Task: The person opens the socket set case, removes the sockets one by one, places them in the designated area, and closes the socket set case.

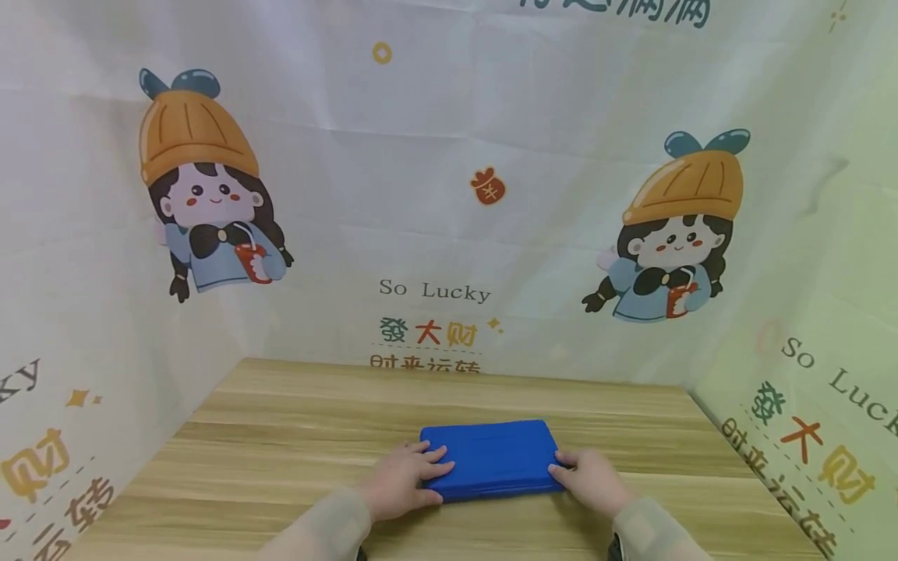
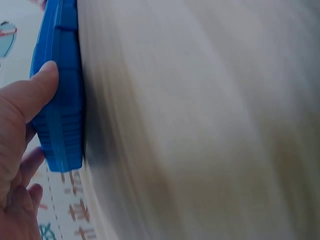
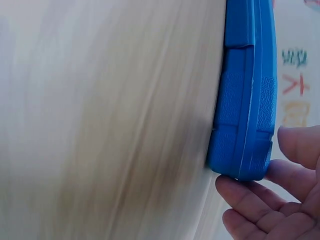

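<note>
Blue case [image 1: 494, 460] flat on wooden table [image 1: 302, 409], stretched lengthwise between left hand [image 1: 398, 477], spread over its left end, and right hand [image 1: 595, 478], touching its right end with parted fingers; neither nearer.

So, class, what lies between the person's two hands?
In the head view, a blue case lies between the left hand and the right hand, with both touching it.

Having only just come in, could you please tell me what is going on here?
A person's left hand holds the left end of a blue case, while the right hand touches its right end. The case is closed and lies flat on a wooden table, with one hand at either end of it.
</note>
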The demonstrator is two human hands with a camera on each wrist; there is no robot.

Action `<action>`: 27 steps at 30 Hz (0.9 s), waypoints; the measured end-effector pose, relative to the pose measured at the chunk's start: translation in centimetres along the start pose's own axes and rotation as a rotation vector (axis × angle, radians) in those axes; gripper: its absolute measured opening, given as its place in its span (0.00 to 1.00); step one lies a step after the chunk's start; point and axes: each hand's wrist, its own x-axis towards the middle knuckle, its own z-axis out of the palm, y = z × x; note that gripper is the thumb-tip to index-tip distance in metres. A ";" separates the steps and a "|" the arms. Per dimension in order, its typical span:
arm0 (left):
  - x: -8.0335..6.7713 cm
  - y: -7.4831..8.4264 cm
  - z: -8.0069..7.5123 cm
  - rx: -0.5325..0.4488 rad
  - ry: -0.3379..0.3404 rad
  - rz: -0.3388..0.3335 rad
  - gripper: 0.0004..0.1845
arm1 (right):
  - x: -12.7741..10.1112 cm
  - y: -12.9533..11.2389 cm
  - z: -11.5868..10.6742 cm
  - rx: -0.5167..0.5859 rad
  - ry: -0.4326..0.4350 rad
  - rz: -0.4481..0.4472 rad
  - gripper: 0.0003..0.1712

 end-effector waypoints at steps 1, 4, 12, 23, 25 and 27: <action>-0.4 -0.4 -0.2 0.003 0.000 0.007 0.29 | -0.1 -0.3 0.3 0.007 -0.016 0.000 0.21; -1.6 -1.3 -1.0 -0.009 -0.018 0.008 0.29 | -0.4 -1.1 0.9 0.019 -0.045 -0.035 0.20; -4.1 -3.0 -2.1 -0.061 -0.044 -0.018 0.29 | -1.1 -2.9 1.7 0.045 -0.147 -0.149 0.21; -5.3 -3.9 -2.3 -0.087 -0.037 -0.008 0.28 | -1.9 -3.7 1.9 -0.016 -0.173 -0.173 0.23; -5.4 -3.9 -2.3 -0.086 -0.041 -0.015 0.28 | -1.9 -3.8 2.0 -0.014 -0.170 -0.178 0.23; -5.4 -3.8 -2.3 -0.092 -0.040 -0.022 0.28 | -1.8 -3.8 2.1 -0.016 -0.168 -0.178 0.23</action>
